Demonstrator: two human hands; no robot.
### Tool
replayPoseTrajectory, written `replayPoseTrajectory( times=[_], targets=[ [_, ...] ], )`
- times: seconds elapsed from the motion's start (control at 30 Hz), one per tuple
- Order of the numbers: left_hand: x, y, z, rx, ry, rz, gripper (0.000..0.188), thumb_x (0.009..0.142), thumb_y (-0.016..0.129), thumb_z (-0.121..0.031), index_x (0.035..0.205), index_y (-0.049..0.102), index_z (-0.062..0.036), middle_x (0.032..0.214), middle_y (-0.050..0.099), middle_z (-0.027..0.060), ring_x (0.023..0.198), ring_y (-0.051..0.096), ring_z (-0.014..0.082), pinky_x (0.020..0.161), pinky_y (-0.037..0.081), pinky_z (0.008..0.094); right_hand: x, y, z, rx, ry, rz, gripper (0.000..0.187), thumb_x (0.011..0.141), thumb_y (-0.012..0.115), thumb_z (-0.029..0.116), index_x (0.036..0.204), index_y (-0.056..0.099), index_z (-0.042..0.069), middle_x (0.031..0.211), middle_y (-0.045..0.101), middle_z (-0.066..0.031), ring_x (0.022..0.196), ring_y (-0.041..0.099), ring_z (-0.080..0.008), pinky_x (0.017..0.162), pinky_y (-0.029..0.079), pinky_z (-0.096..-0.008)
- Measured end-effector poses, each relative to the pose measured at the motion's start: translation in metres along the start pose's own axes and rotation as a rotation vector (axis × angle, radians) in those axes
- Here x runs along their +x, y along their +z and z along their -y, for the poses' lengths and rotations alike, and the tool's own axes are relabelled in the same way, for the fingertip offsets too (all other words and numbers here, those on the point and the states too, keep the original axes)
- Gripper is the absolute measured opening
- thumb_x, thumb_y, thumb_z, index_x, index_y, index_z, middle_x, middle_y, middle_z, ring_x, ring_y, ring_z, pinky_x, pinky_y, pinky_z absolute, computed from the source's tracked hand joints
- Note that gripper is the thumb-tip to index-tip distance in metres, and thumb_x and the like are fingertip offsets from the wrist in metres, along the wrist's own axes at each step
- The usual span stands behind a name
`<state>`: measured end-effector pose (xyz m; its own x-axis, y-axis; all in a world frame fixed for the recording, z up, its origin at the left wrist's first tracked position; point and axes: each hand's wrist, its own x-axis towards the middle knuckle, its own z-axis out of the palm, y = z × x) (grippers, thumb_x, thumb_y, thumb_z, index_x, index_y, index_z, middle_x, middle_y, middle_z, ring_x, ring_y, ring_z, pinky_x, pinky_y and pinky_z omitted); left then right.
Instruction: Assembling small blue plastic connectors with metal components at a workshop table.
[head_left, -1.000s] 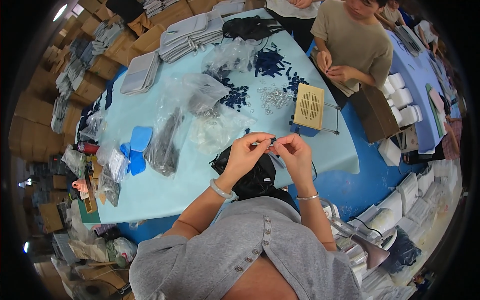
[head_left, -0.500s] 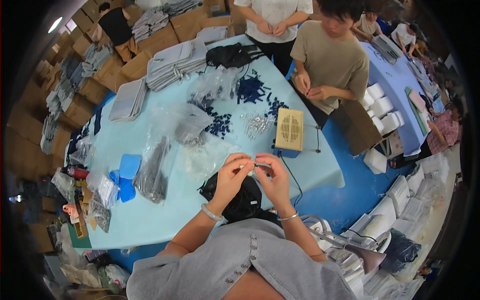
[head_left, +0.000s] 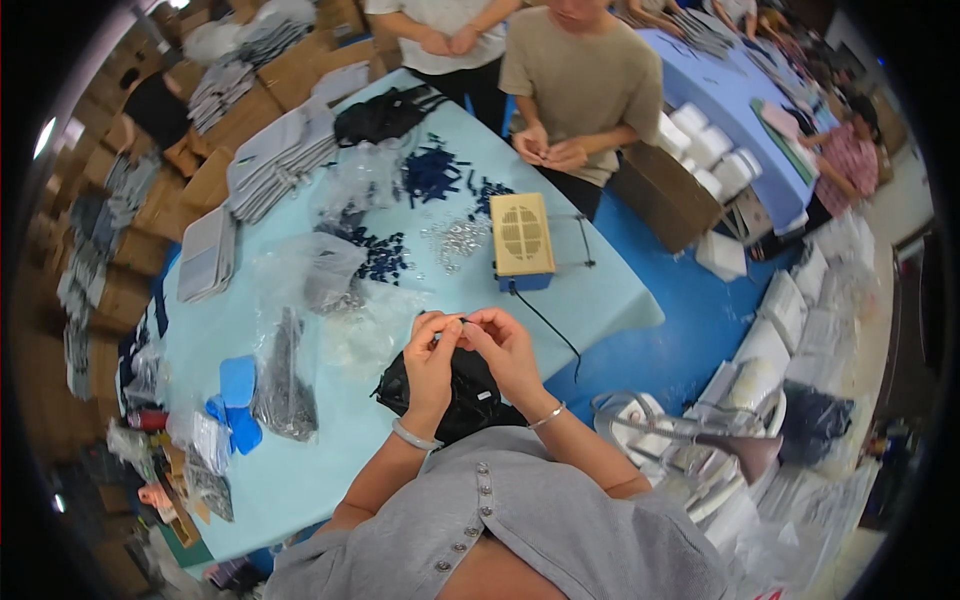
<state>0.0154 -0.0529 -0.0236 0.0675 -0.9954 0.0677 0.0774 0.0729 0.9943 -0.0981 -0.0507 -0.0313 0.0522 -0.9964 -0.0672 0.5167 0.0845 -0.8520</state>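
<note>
Above the near edge of the table, my left hand (head_left: 430, 365) and my right hand (head_left: 508, 358) meet at the fingertips. Both pinch a tiny dark piece between thumbs and forefingers; it is mostly covered, and its kind cannot be made out. Under my hands lies a black fabric bag (head_left: 468, 395) with a small white label. Beyond them sit a pile of small shiny clear or silver pieces (head_left: 455, 240), small navy pieces (head_left: 385, 258) and a heap of navy strips (head_left: 432, 172). To their right stands a beige and blue box with a grille (head_left: 522, 235).
Clear plastic bags (head_left: 290, 375) and blue flat pieces (head_left: 237, 385) lie on the light blue table (head_left: 350, 455) at left. Grey panels (head_left: 275, 160) are stacked at the far left. Two people stand across the table. A dark cord (head_left: 550, 330) hangs over its right edge.
The view has turned, so the table and people appear shifted left. My fingertips have drawn closer together around the tiny piece. The co-worker in tan still holds both hands together.
</note>
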Motion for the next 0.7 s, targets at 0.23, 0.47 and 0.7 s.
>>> replayPoseTrajectory(
  times=[0.23,0.47,0.7],
  targets=[
    [-0.009,0.025,0.014,-0.098,-0.325,0.163,0.025,0.086,0.058,-0.009,0.110,0.059,-0.0016,0.092,0.056,-0.0009,0.073,0.048,0.0038,0.063,0.038,0.0169,-0.014,-0.108,0.025,-0.352,-0.059,-0.263,0.008,0.087,0.056,0.013,0.085,0.057,0.005,0.076,0.057,-0.0004,0.073,0.055,-0.0093,0.071,0.045,-0.0228],
    [-0.002,0.033,0.003,0.009,-0.280,0.313,0.022,0.085,0.059,-0.009,0.106,0.059,-0.0016,0.091,0.058,0.0006,0.079,0.051,0.0042,0.066,0.039,0.0168,-0.015,-0.134,0.069,-0.327,-0.081,-0.346,0.011,0.085,0.058,0.012,0.088,0.056,0.002,0.077,0.059,-0.0039,0.069,0.054,-0.0103,0.066,0.044,-0.0220],
    [0.011,0.043,-0.026,0.036,-0.120,0.342,0.023,0.080,0.064,-0.008,0.102,0.060,-0.0043,0.085,0.063,0.0013,0.076,0.056,0.0054,0.061,0.041,0.0180,-0.016,-0.062,0.075,-0.166,0.005,-0.032,0.010,0.084,0.058,0.008,0.089,0.054,0.001,0.078,0.059,-0.0047,0.072,0.057,-0.0111,0.069,0.046,-0.0227]
  ],
)
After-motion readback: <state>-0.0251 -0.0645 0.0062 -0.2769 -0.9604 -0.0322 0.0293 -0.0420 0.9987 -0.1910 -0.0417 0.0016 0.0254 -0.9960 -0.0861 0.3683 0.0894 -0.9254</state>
